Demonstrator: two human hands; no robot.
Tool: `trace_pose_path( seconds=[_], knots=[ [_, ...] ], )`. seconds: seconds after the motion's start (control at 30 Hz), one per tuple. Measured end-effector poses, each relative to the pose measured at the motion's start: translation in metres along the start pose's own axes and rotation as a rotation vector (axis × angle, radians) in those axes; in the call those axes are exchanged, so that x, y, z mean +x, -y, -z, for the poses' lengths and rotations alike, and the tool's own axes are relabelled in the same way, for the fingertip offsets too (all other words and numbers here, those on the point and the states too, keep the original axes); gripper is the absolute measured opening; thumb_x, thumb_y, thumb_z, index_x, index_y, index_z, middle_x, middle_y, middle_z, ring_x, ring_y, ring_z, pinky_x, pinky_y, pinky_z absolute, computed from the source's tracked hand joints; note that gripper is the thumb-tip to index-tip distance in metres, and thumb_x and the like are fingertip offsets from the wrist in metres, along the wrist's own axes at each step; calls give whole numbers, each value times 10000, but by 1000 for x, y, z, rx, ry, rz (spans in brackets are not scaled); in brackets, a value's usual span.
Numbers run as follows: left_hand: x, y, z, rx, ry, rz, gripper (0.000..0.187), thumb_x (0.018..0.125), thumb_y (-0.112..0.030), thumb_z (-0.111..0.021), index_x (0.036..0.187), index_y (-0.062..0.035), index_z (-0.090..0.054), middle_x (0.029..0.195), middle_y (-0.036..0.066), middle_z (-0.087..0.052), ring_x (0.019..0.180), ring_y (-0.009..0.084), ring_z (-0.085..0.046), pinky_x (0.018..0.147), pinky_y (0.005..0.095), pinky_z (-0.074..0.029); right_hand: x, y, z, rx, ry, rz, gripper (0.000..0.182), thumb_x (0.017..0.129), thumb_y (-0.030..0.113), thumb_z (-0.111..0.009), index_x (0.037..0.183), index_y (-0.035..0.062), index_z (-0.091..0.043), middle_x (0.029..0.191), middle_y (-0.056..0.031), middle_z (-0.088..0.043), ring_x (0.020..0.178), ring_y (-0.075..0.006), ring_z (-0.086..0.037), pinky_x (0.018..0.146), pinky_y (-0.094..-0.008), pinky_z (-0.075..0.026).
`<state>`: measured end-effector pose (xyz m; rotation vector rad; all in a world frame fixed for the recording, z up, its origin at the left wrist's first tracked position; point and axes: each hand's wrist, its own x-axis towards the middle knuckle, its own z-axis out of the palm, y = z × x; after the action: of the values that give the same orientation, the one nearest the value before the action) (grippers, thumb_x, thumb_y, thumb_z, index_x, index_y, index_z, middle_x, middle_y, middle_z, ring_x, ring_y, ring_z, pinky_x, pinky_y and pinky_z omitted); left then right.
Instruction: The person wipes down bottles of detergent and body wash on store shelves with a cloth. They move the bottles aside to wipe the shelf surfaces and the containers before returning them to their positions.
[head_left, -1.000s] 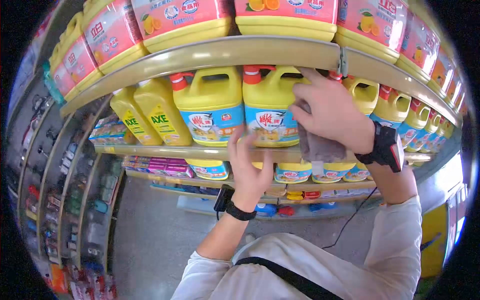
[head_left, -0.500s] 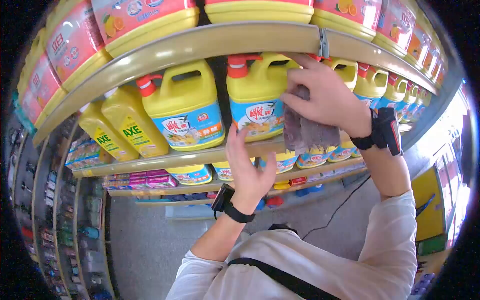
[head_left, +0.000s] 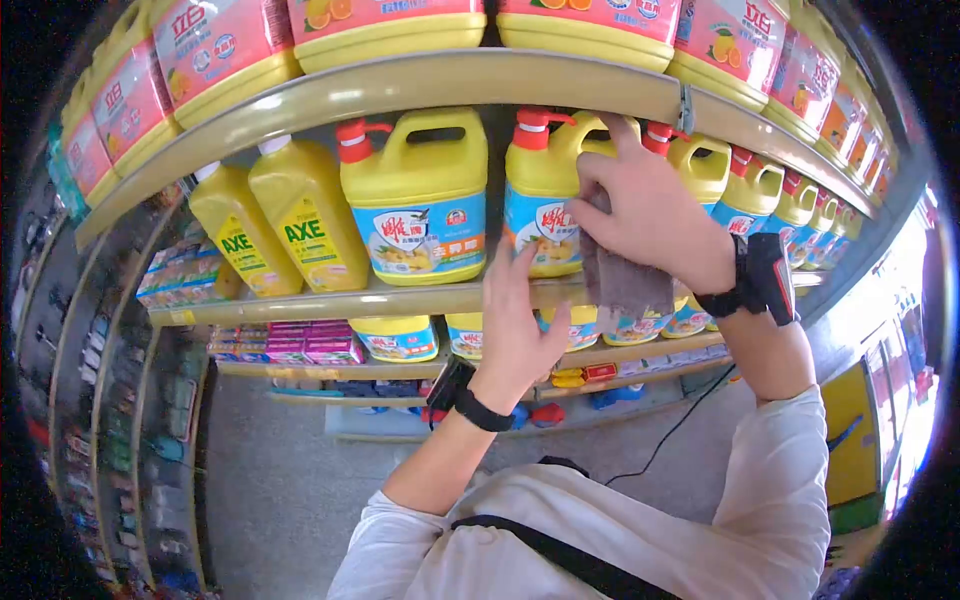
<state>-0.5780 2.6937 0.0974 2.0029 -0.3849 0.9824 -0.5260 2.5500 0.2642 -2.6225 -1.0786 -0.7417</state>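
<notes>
My right hand (head_left: pixel 645 205) grips a grey-brown cloth (head_left: pixel 630 280), which hangs below its fingers in front of the jugs. Its upper fingers reach the handle area of a yellow jug (head_left: pixel 530 175) with a red pump top and blue label. Lower down, my left hand (head_left: pixel 520 320) has its fingers spread, with the fingertips at the lower left of that same jug's label. Whether they touch it I cannot tell. Another yellow jug (head_left: pixel 425 170) of the same kind stands upright just to the left.
Two AXE bottles (head_left: pixel 310 225) stand farther left on the middle shelf (head_left: pixel 390 303). Above hangs the upper shelf edge (head_left: pixel 400 85) with pink-labelled jugs (head_left: pixel 385 25). More jugs line the right. A black cable (head_left: pixel 665 440) lies on the floor. Side shelves (head_left: pixel 105 400) stand at left.
The view has shifted, so the shelf goods appear farther right. The two jugs now show a narrower gap between them. My right hand still has the cloth, and my left hand stays near the jug's lower left.
</notes>
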Motion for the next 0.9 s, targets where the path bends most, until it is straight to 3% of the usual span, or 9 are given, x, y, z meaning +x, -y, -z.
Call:
trace_pose_path(
  seconds=[0.2,0.27,0.4,0.47,0.67,0.73,0.8,0.87,0.9],
  knots=[
    [19,17,-8,-54,-77,-14,722,768,-77,-691,1385,84,-351,1375,305,-426,1295,427,-419,1095,461,-337,3,-6,3,-51,-27,37,233,775,233,-712,797,32,-598,1166,-249,-520,773,-394,-626,714,-462,-520],
    [29,17,-12,-102,-84,45,790,756,-98,-702,1381,149,-287,1295,360,-445,1222,500,-436,1048,506,-367,2,-6,6,-87,26,2,244,791,262,-672,839,26,-632,925,-253,-584,823,-405,-625,727,-484,-526],
    [39,21,-24,-251,-111,66,816,770,-114,-703,1393,161,-252,1261,363,-458,1191,497,-450,1024,510,-378,2,-22,3,-89,-21,30,235,774,238,-711,801,30,-607,1104,-224,-548,805,-387,-622,705,-448,-512],
    [44,11,-18,-212,1,233,857,772,-138,-716,1408,157,-224,1241,365,-460,1156,501,-462,995,516,-391,3,-28,4,-38,-25,44,235,780,244,-706,805,31,-608,1054,-216,-562,822,-380,-613,715,-447,-505],
    [28,3,-26,46,-104,82,932,762,-176,-737,1432,146,-174,1268,386,-429,1155,521,-439,1008,534,-363,3,-32,10,-3,-9,58,258,784,265,-703,792,25,-610,935,-199,-578,837,-357,-607,720,-440,-493],
    [27,5,-25,-3,-69,97,949,762,-182,-738,1437,145,-157,1283,390,-416,1168,523,-430,1020,535,-352,4,-35,9,21,12,49,262,782,271,-704,791,26,-612,903,-194,-585,837,-354,-609,717,-433,-493],
    [27,6,-25,-55,-46,112,965,763,-189,-739,1442,144,-140,1297,394,-402,1180,526,-420,1031,535,-342,7,-37,5,118,122,-112,257,777,275,-705,795,35,-614,862,-182,-589,833,-354,-601,718,-431,-490],
    [25,6,-25,50,-53,83,991,763,-194,-741,1451,140,-111,1303,398,-395,1189,529,-415,1034,540,-342,4,-34,5,86,112,-108,256,770,275,-709,795,37,-616,846,-183,-580,842,-365,-586,728,-433,-484],
    [26,5,-24,49,-56,83,991,763,-194,-741,1451,140,-111,1303,398,-395,1189,529,-415,1034,540,-342,3,-33,4,44,30,-2,262,768,279,-712,795,36,-616,833,-184,-575,853,-368,-580,732,-432,-482]
  ],
)
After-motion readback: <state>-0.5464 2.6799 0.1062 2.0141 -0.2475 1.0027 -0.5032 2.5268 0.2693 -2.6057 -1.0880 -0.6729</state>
